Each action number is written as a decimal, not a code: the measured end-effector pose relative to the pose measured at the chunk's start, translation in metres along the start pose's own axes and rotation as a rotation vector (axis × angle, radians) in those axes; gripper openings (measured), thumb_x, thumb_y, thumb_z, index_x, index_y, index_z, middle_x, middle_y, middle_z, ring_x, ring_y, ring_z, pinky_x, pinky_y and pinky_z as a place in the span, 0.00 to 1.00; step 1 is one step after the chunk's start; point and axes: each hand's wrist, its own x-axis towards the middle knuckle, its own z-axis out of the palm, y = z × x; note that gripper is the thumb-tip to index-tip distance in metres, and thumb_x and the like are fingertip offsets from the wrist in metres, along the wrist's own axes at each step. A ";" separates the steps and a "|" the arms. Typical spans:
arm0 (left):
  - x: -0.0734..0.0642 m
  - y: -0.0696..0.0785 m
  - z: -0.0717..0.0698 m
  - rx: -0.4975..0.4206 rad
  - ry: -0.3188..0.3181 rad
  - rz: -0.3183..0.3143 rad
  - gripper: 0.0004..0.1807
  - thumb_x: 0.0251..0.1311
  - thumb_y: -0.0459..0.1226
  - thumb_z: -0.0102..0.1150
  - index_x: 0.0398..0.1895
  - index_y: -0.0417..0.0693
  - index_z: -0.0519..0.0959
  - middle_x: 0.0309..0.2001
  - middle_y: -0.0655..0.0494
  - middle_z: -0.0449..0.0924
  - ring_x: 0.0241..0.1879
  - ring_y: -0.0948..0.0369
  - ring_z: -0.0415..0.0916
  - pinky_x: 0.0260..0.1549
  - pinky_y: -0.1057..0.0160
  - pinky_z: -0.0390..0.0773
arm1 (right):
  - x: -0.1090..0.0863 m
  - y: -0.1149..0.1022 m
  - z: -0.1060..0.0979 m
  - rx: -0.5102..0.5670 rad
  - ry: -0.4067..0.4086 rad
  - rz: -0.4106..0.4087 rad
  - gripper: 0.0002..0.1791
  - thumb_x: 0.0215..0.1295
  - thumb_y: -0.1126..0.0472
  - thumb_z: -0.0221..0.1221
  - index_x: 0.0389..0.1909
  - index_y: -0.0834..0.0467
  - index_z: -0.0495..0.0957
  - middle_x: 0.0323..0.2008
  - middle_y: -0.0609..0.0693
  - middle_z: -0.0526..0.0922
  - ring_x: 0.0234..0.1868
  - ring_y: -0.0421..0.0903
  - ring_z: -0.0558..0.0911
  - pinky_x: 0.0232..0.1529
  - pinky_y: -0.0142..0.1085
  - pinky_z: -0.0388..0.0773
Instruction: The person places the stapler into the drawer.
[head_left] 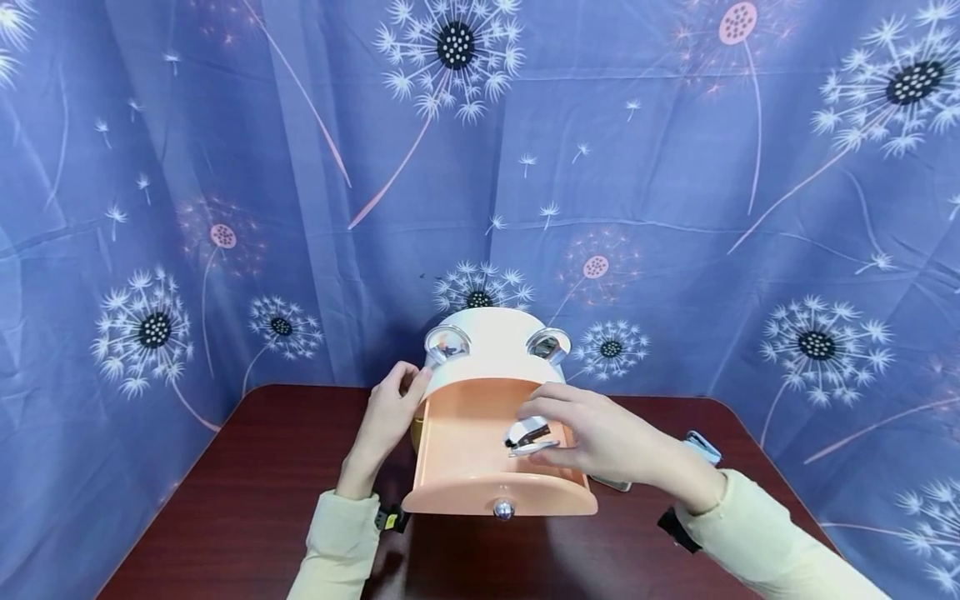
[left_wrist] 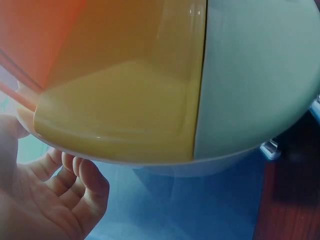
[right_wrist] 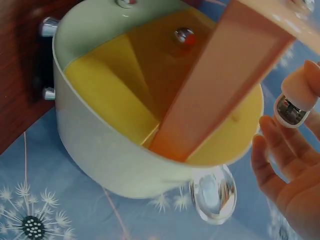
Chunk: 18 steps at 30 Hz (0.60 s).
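Observation:
A small white stapler (head_left: 529,435) is pinched between the thumb and fingers of my right hand (head_left: 592,425), over the pulled-out peach drawer (head_left: 465,433). In the right wrist view its white end (right_wrist: 295,97) shows beside my fingers. The drawer belongs to a white rounded cabinet (head_left: 487,346) with two mirror-like round eyes on top. My left hand (head_left: 390,412) rests against the cabinet's upper left side, its fingers loosely bent in the left wrist view. Under the peach drawer are a yellow drawer front (left_wrist: 125,110) and a pale green one (left_wrist: 255,75).
A round silver knob (head_left: 504,509) sticks out from the peach drawer's front. On the dark red table (head_left: 247,500), a light blue object (head_left: 702,447) lies behind my right forearm. A grey-edged flat item (head_left: 613,483) shows partly beside the drawer. A blue dandelion-print curtain (head_left: 360,167) hangs behind.

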 end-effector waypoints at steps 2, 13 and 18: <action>0.000 0.000 0.000 0.005 0.001 0.005 0.16 0.56 0.57 0.45 0.30 0.56 0.70 0.22 0.57 0.68 0.21 0.61 0.66 0.20 0.63 0.67 | 0.007 0.000 0.002 -0.002 -0.035 -0.034 0.19 0.53 0.50 0.60 0.46 0.49 0.72 0.42 0.36 0.70 0.41 0.32 0.70 0.40 0.29 0.68; 0.001 0.000 0.001 0.023 0.013 0.015 0.16 0.56 0.57 0.46 0.30 0.56 0.70 0.22 0.57 0.68 0.21 0.61 0.66 0.20 0.63 0.66 | 0.043 0.003 0.008 0.020 -0.062 -0.209 0.21 0.48 0.56 0.64 0.45 0.52 0.72 0.40 0.40 0.72 0.42 0.34 0.69 0.43 0.26 0.65; 0.001 -0.001 0.002 0.012 0.025 0.018 0.16 0.56 0.56 0.47 0.29 0.56 0.70 0.21 0.57 0.68 0.21 0.61 0.66 0.20 0.63 0.67 | 0.056 0.003 0.022 -0.078 -0.126 -0.192 0.19 0.49 0.55 0.64 0.44 0.52 0.73 0.38 0.41 0.71 0.39 0.34 0.69 0.41 0.26 0.65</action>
